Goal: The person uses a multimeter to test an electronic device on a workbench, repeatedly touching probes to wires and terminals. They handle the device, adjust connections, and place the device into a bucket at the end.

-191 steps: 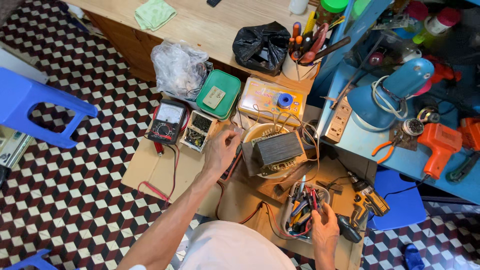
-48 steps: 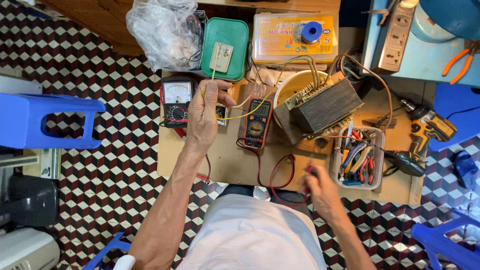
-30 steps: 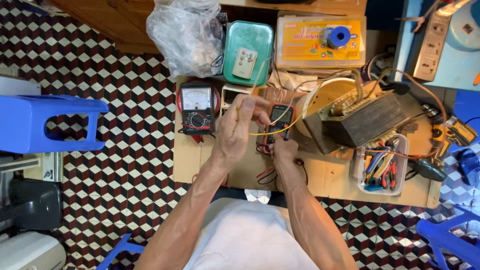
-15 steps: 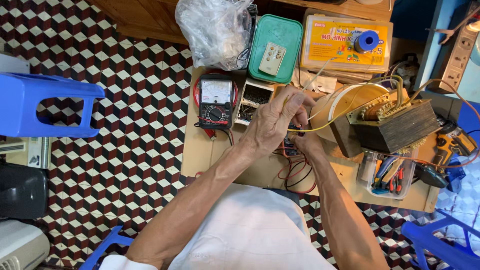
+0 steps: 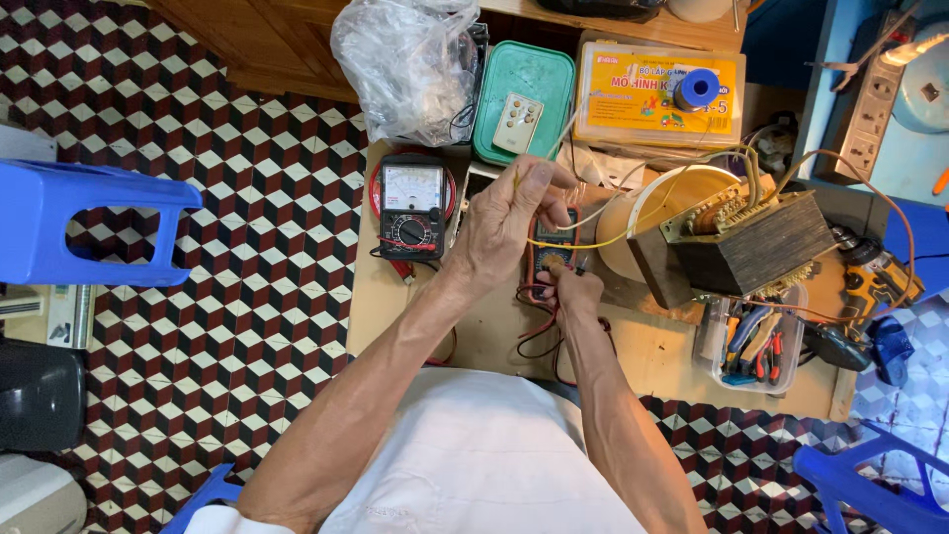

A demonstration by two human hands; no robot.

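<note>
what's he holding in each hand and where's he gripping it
The left hand pinches the yellow wire near its free end. The right hand rests at the digital multimeter; its hold cannot be told.

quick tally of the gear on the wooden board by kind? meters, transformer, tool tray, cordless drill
Meters: 2, an analogue multimeter and a digital multimeter partly hidden by the left hand and right hand
Transformer: 1
Clear tool tray: 1
Cordless drill: 1
Total: 5
</note>
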